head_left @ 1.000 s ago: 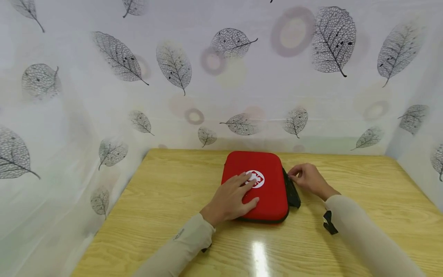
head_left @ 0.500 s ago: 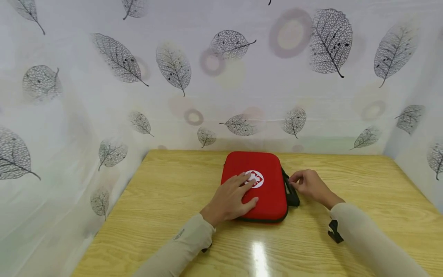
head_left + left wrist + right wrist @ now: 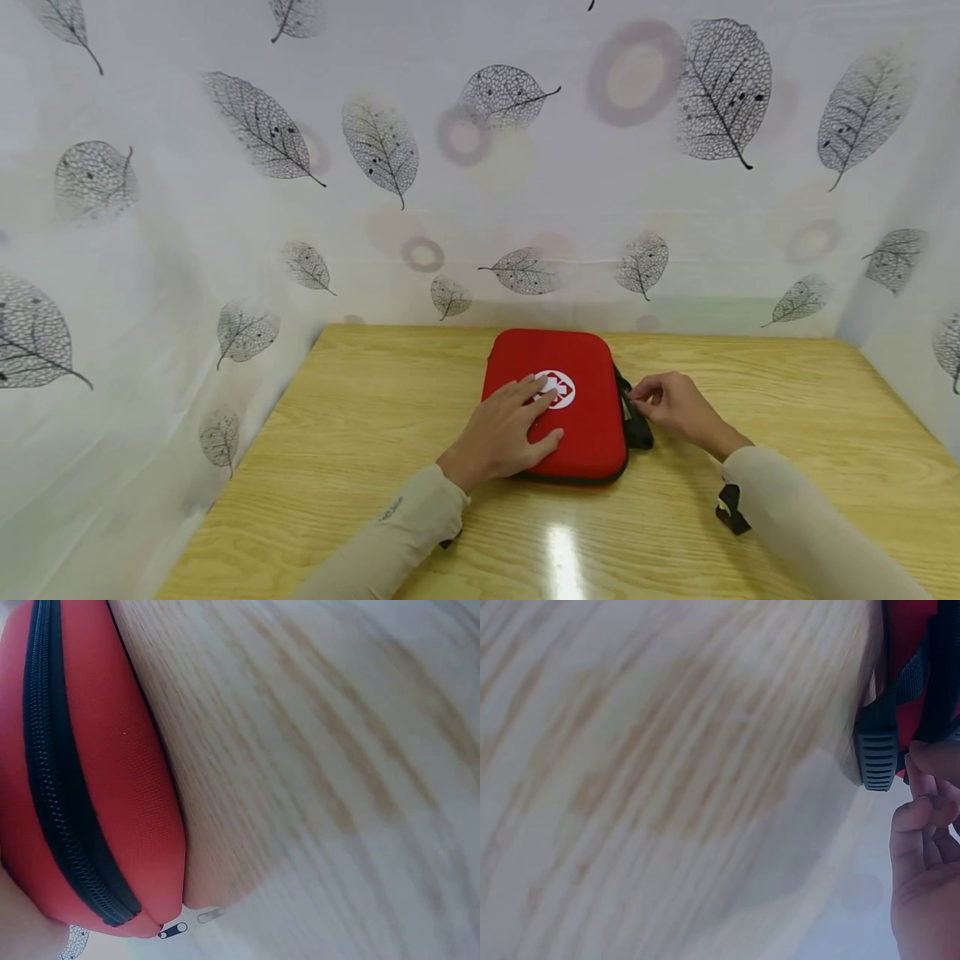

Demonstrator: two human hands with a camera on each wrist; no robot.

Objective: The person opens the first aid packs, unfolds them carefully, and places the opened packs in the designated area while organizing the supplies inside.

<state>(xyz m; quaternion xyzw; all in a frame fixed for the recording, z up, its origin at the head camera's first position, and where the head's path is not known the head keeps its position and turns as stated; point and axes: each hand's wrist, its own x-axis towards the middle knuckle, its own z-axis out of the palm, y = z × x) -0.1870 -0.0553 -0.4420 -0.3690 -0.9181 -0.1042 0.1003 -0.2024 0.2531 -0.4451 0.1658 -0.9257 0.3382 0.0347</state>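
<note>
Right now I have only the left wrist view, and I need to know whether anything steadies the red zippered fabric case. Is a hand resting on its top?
Observer: Yes. The left hand lies on top of the red zippered fabric case, fingers spread, fingertips reaching the round white emblem.
Operator: My view doesn't show the right hand at all. Where is it?
Observer: The right hand is at the case's right edge, thumb and fingertips pinched together beside the looped black handle; what they pinch is too small to make out.
</note>
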